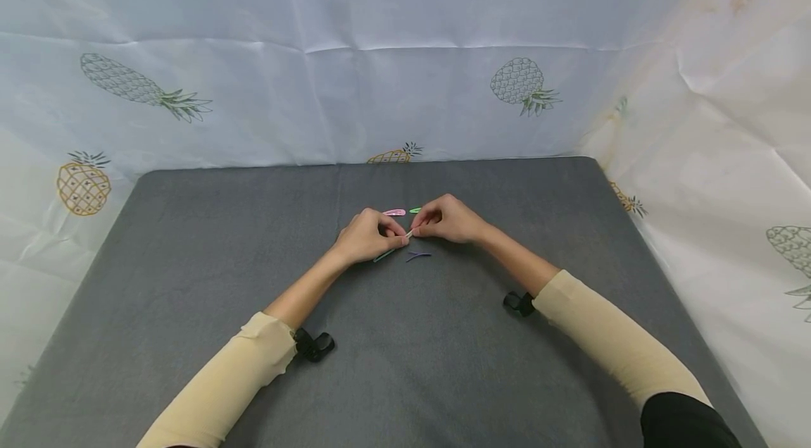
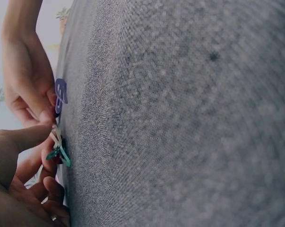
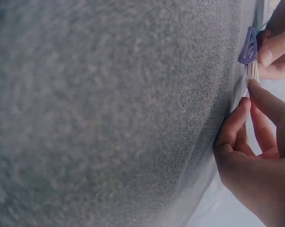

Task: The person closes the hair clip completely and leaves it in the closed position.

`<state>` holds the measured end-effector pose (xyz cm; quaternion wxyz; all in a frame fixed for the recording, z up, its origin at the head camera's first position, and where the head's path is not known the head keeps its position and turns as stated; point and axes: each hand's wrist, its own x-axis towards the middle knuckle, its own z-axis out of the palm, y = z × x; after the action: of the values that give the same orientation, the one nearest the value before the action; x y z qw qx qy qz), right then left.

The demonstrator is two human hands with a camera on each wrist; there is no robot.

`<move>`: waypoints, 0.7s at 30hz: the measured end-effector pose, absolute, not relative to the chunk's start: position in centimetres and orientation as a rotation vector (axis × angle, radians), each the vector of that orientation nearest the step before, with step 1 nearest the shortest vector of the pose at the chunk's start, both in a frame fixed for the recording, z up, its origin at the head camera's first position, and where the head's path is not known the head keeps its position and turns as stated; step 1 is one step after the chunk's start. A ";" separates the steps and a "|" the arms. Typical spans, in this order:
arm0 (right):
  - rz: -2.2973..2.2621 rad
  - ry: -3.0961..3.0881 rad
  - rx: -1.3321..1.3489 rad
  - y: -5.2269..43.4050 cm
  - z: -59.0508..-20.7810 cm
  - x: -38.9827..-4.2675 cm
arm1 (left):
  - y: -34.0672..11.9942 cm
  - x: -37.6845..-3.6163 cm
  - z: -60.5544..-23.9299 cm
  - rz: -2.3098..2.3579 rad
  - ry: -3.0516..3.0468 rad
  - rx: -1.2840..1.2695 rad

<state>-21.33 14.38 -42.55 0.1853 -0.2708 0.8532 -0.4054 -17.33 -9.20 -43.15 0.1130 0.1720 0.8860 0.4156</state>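
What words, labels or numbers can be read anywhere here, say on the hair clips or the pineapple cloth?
None: no view shows any writing.
The hair clip pinched between the left hand and right hand looks plain.
The pineapple cloth has only pineapple drawings, no letters.

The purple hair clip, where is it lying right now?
In the head view, the purple hair clip lies on the grey mat near the middle, just in front of both hands, beside the teal clip under the left hand.
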 end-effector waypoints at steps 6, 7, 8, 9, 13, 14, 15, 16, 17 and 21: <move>-1.177 2.396 -0.745 14.6 -42.4 -21.2 | -9.2 -17.4 -43.0 1.248 2.587 0.520; -1.181 2.396 -0.740 14.7 -42.4 -21.2 | -9.2 -17.4 -43.0 1.254 2.584 0.522; -1.187 2.395 -0.735 14.7 -42.4 -21.2 | -9.2 -17.4 -43.0 1.260 2.580 0.524; -1.192 2.394 -0.732 14.8 -42.4 -21.2 | -9.2 -17.4 -43.0 1.266 2.578 0.525; -1.216 2.378 -0.695 14.8 -42.2 -21.1 | -9.3 -17.4 -42.8 1.291 2.577 0.525; -1.225 2.373 -0.681 14.8 -42.1 -21.1 | -9.3 -17.4 -42.8 1.296 2.580 0.524; -1.234 2.369 -0.667 14.8 -42.0 -21.1 | -9.3 -17.4 -42.7 1.300 2.584 0.523; -1.243 2.367 -0.654 14.8 -41.9 -21.0 | -9.3 -17.4 -42.6 1.302 2.589 0.520; -1.252 2.368 -0.648 14.8 -41.9 -21.0 | -9.3 -17.5 -42.6 1.302 2.596 0.515; -1.306 2.381 -0.641 14.6 -41.5 -20.8 | -9.3 -17.7 -42.4 1.301 2.638 0.487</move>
<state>-20.82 14.63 -41.50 0.1748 -0.2261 0.8403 -0.4607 -17.65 -9.31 -42.36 0.0802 0.1628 0.8819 0.4351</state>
